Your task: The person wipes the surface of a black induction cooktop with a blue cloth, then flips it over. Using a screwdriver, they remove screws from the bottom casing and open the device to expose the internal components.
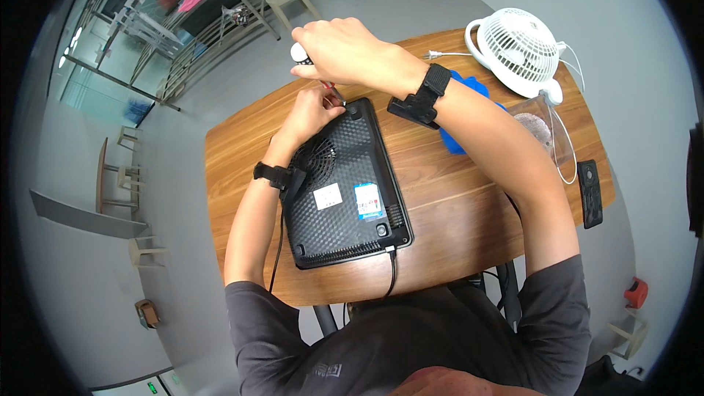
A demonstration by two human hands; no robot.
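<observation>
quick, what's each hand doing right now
Left hand: closed around the screwdriver's tip, resting on the black appliance.
Right hand: shut on the screwdriver handle.

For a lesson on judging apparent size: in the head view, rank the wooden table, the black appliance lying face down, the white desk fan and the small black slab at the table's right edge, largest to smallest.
1. wooden table
2. black appliance
3. white desk fan, though fisheye bending makes its size unsure
4. small black slab

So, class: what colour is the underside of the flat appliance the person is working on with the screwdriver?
Black, with a diamond-textured surface; the head view shows it clearly.
</observation>
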